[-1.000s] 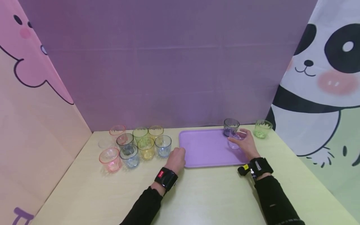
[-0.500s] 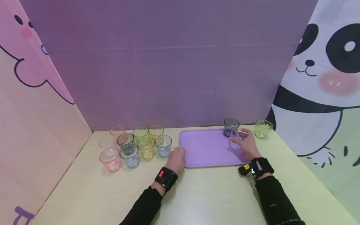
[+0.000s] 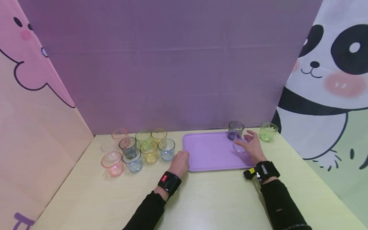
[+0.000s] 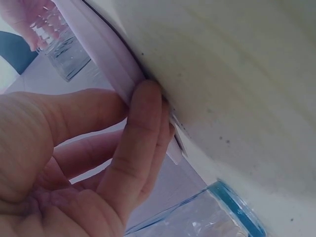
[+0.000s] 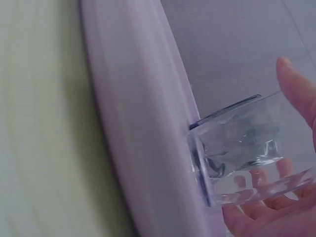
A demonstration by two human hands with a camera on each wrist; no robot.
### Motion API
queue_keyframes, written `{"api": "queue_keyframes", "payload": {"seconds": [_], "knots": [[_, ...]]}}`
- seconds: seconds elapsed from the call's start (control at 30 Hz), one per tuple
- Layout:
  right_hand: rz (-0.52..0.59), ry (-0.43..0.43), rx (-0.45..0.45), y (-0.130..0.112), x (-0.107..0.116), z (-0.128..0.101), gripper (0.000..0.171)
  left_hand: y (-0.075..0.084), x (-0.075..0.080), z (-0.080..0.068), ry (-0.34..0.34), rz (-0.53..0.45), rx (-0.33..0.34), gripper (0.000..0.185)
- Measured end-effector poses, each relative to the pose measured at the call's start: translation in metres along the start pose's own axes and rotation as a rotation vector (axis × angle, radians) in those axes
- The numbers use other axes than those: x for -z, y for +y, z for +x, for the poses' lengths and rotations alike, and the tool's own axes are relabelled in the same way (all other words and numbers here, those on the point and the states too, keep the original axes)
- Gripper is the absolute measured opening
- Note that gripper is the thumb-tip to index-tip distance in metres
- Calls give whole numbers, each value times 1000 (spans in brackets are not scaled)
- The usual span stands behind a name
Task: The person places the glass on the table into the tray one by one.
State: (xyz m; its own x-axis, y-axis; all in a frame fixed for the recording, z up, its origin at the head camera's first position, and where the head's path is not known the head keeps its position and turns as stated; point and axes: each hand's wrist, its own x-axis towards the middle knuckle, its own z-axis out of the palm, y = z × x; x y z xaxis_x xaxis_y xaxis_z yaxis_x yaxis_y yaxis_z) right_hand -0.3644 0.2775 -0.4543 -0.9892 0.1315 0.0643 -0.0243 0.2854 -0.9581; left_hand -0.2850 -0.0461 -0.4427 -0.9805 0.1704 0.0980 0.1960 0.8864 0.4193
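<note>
A purple tray (image 3: 207, 153) lies on the pale table. My left hand (image 3: 180, 162) grips its near left corner, and in the left wrist view the fingers (image 4: 140, 143) pinch the tray's rim (image 4: 101, 52). My right hand (image 3: 250, 145) is curled round a clear glass (image 3: 240, 144) that stands on the tray's right side. In the right wrist view the clear glass (image 5: 237, 153) sits between thumb and fingers, just inside the tray's rim (image 5: 143, 123). Just behind it on the tray stands a dark glass (image 3: 235, 129).
A green glass (image 3: 268, 131) stands on the table right of the tray. Left of the tray is a cluster of several coloured glasses (image 3: 138, 148), the nearest a blue one (image 3: 166, 149) close to my left hand. Purple and cartoon-printed panels wall in the table.
The clear glass and my right hand have shifted slightly left and down onto the tray, and the fingers look a little looser. The left hand has stayed on the tray corner.
</note>
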Motion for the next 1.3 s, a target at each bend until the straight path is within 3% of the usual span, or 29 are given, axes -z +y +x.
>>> {"api": "queue_keyframes", "payload": {"seconds": [0.23, 0.5, 0.6, 0.73, 0.87, 0.97, 1.1, 1.3], "knots": [[-38, 47, -12, -6, 10, -2, 96, 0, 0, 1, -3, 8, 0, 13], [133, 175, -38, -17, 28, -1, 81, -1, 0, 1, 17, 4, -16, 13], [219, 272, -59, -18, 32, 0, 75, -2, 0, 1, 19, 5, -14, 13], [316, 481, -70, -16, 39, 3, 63, -2, -2, 0, 26, 0, -18, 13], [280, 612, -109, -13, 45, 4, 63, -2, -2, -1, 32, -1, -25, 13], [181, 613, -194, -9, 47, 4, 72, -2, -3, -1, 33, 5, -26, 13], [77, 554, -279, -2, 52, 5, 88, -2, -3, 0, 31, 12, -26, 13], [-43, 490, -266, 1, 63, 12, 103, -2, -1, -1, 37, 25, -32, 13]]}}
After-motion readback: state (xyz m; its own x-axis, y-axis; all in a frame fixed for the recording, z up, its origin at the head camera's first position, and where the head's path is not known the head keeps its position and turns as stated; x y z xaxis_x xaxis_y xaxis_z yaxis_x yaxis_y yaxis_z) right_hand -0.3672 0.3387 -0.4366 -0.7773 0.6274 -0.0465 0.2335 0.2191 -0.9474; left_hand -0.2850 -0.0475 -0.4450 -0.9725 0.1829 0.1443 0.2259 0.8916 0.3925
